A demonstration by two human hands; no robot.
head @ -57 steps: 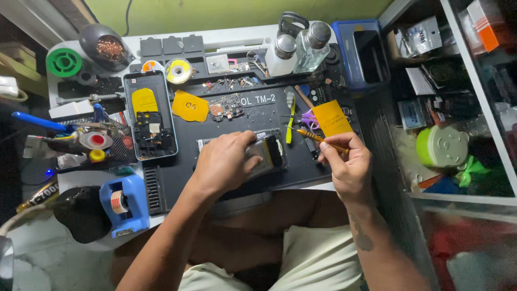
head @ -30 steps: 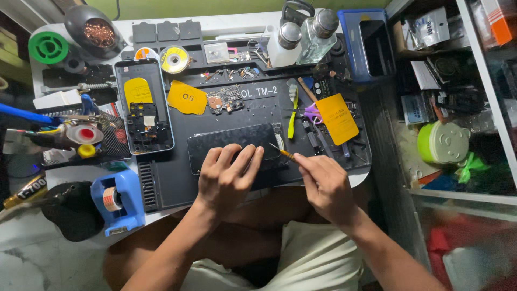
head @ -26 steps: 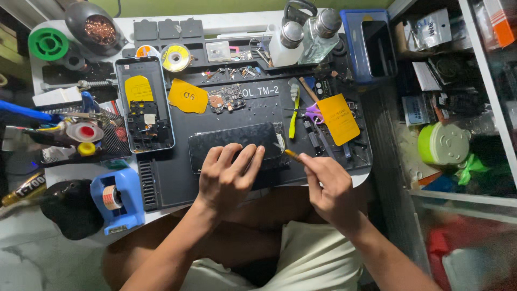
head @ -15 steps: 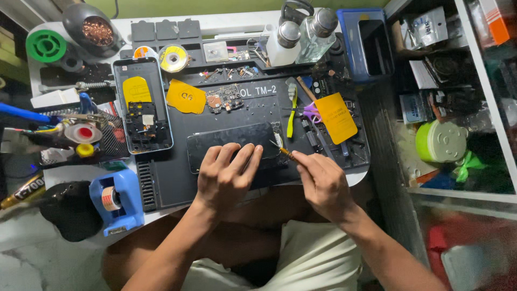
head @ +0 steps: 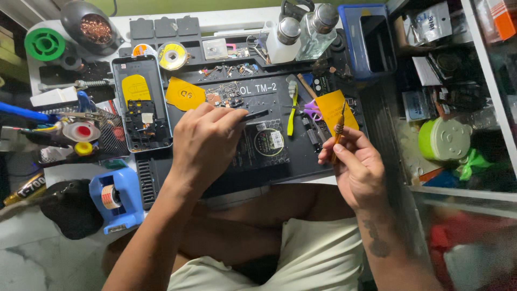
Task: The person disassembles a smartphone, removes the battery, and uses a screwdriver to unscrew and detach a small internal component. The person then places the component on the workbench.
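- Head view: the left hand (head: 207,143) lay palm-down on the dark phone body (head: 258,148), fingers curled over its left part, fingertips pinching a thin black strip (head: 256,114) at its top edge.
- The phone body rested flat on the black work mat (head: 323,161), near the front edge of the tabletop (head: 81,170), its round coil and label uncovered on the right half.
- The right hand (head: 358,164) was raised just right of the phone body, apart from it, its fingers (head: 344,153) closed tightly round an orange-handled screwdriver (head: 338,129) (tip pointing up and away, over the yellow pry card (head: 329,105)).
- Between the two hands a strip of bare mat stayed open; a yellow-green tweezer (head: 291,105) lay just above it.
- To the left, an opened phone frame (head: 142,110) lay beside the left hand, with a blue tape dispenser (head: 116,196) at the front left corner.
- To the right, shelving (head: 458,188) stood close against the tabletop edge, leaving the right hand little room sideways.
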